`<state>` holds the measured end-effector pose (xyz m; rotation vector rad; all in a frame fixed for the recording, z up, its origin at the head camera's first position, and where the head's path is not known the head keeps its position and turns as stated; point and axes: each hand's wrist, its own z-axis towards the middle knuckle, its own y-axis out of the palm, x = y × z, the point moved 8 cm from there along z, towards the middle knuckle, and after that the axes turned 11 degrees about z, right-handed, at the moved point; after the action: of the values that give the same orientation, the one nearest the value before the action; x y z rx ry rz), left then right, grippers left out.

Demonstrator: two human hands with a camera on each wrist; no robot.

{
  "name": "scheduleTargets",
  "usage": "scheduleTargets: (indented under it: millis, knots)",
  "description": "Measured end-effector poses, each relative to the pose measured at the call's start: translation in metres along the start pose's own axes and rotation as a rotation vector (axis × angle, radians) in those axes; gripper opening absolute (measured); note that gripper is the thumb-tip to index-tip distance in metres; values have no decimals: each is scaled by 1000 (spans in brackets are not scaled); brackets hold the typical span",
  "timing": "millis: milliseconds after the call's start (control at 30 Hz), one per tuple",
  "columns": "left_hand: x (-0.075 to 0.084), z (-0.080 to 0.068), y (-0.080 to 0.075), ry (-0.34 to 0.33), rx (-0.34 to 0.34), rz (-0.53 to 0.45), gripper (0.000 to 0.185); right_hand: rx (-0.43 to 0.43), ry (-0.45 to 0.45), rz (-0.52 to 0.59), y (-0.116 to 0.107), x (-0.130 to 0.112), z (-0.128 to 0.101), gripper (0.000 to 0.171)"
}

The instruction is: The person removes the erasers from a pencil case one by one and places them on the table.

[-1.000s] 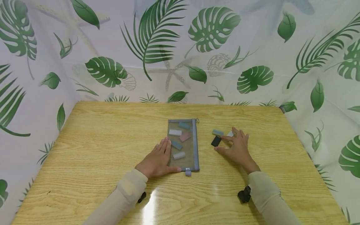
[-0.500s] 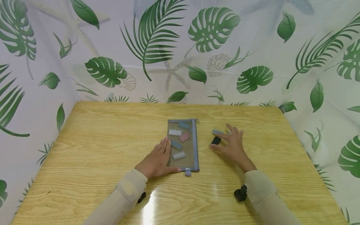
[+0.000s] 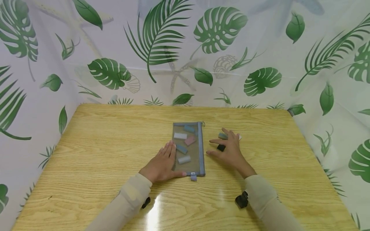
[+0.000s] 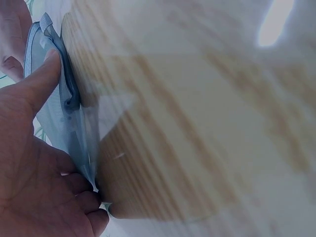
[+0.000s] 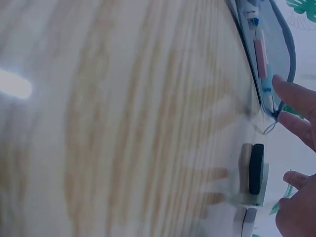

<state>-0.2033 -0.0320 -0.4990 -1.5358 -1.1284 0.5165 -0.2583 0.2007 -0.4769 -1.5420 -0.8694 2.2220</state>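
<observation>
From my end: five erasers are already inside the mesh pouch (image 3: 188, 148), which lies flat mid-table (image 3: 101, 154). Three more sit just right of it: a black one (image 3: 221, 147), a blue one (image 3: 222, 135) and a white one (image 3: 239, 137) peeking out behind the fingers. So I'd call it well past halfway, with those three left to go in, and maybe the zip after that.

Left hand (image 3: 160, 164) lies flat with fingers straight, pressing the pouch's left edge down, thumb along the near end. Right hand (image 3: 228, 151) is spread, fingers relaxed, hovering over the loose erasers with nothing in its grasp as far as I can see; the black one is right under its fingers. Wrist views are blurry, not much help.
</observation>
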Motion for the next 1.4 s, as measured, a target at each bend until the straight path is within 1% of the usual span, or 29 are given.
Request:
scheduleTargets:
  millis: [167, 400, 600, 833, 1133, 1400]
  knots:
    - [0, 0, 1, 4, 0, 2, 111, -13, -22, 27, 7, -5, 0, 38]
    - [0, 2, 2, 0, -6, 21, 112, -56, -9, 55, 18, -9, 0, 37]
    - [-1, 1, 2, 1, -3, 19, 112, -62, -5, 40, 25, -15, 3, 32]
    - [0, 1, 1, 2, 5, 15, 111, -94, 27, 30, 33, -19, 3, 35]
    - [0, 1, 1, 4, 8, 15, 110, -109, 2, 63, 40, -20, 2, 39]
    - [0, 1, 1, -5, 9, 23, 111, -137, -23, 107, 45, -21, 3, 31]
